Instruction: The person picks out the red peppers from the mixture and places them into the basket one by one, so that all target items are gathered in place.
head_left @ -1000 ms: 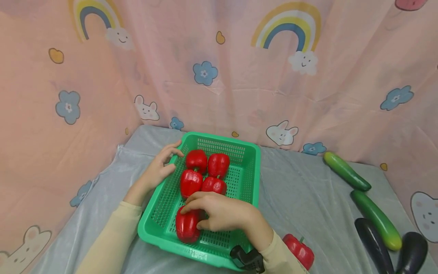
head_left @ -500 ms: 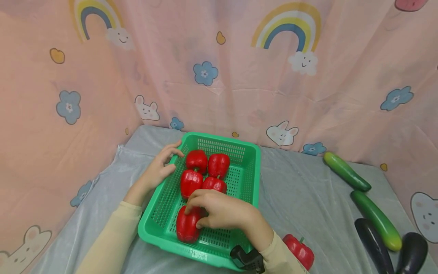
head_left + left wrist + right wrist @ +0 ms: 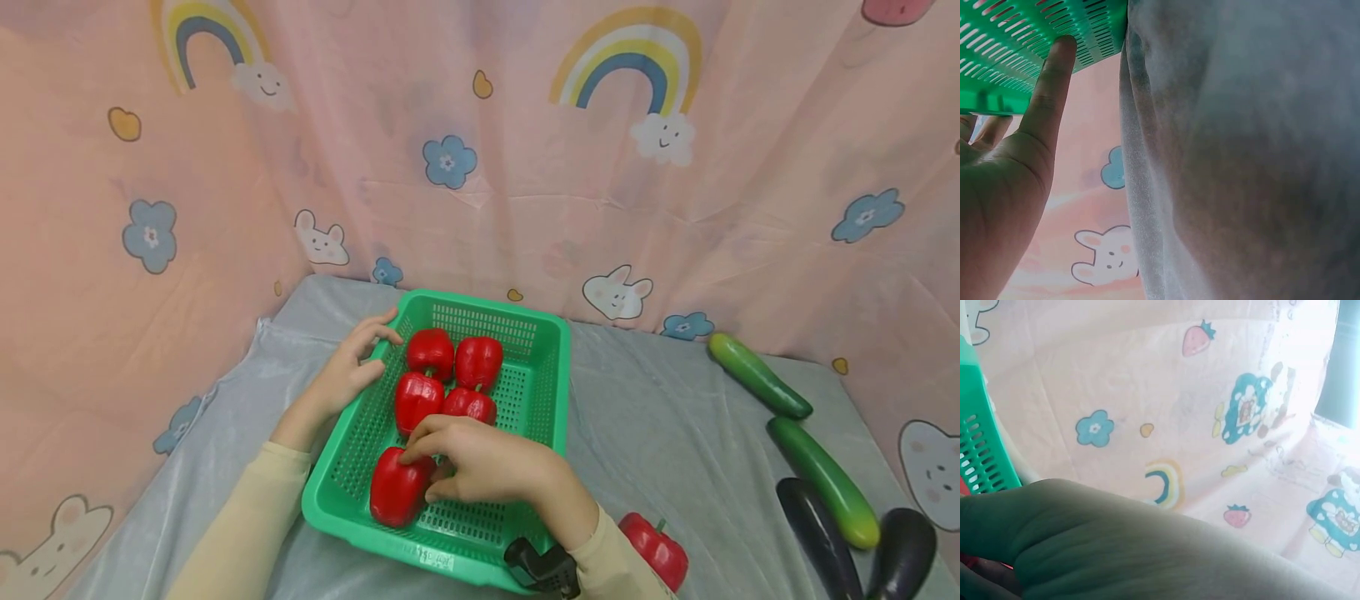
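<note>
A green plastic basket (image 3: 561,392) holds several red bell peppers, two at the back (image 3: 431,354) and two in the middle (image 3: 469,404). My right hand (image 3: 480,462) reaches in over the near part and holds the front red bell pepper (image 3: 397,492), fingertips on its top and thumb by its right side. My left hand (image 3: 347,367) rests at the basket's left rim with its fingers extended. In the left wrist view, its thumb (image 3: 1054,94) lies straight against the slotted outer wall (image 3: 1022,44). The right wrist view shows the back of my right hand (image 3: 1085,537) beside the basket.
Outside the basket, another red bell pepper (image 3: 656,550) lies by my right sleeve. Two cucumbers (image 3: 759,375) and two eggplants (image 3: 817,533) lie on the grey cloth (image 3: 645,417) at the right. A pink printed curtain (image 3: 525,233) hangs behind.
The front bell pepper has shifted a little to the left and tilted under my right hand, whose fingertips moved left with it. My left hand has stayed at the rim.
</note>
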Available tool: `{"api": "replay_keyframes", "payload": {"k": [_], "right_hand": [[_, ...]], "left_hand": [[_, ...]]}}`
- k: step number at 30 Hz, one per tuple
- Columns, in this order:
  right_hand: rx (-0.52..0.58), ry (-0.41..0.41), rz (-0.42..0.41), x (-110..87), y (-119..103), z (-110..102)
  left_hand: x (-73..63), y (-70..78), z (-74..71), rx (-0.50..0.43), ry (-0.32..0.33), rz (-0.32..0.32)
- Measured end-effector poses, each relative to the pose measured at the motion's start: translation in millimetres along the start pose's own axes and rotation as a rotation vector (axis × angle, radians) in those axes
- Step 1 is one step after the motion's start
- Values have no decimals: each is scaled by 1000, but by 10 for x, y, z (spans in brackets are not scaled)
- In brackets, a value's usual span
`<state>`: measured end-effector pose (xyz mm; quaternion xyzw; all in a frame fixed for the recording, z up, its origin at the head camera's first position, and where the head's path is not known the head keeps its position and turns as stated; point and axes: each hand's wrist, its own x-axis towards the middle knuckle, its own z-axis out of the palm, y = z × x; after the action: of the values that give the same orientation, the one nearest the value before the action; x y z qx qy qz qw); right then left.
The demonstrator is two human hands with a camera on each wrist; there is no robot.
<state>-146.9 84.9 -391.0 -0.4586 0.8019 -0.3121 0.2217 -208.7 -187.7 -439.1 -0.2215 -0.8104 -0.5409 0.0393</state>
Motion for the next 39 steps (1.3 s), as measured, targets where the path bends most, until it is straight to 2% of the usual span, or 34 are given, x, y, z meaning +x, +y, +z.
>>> {"api": "replay_keyframes", "payload": {"k": [4,11,19,30,39], "right_hand": [[-7,-8,-15,-10,0,3],[-62,21,-67,-10,7,-3],[-95,58,-80,-16,-12,-21],[-61,99,-152,-82,-138,-56],[-126,197,-120,-251,-311,-163]], "left_hand": [[-2,-3,-2,-4,-2,-4],[-4,2,1,-19,-2,-8],[5,18,-12,-14,-3,-5],[-28,-5,-27,-7,8,-11],[-9,18,-22,8,20,-1]]}}
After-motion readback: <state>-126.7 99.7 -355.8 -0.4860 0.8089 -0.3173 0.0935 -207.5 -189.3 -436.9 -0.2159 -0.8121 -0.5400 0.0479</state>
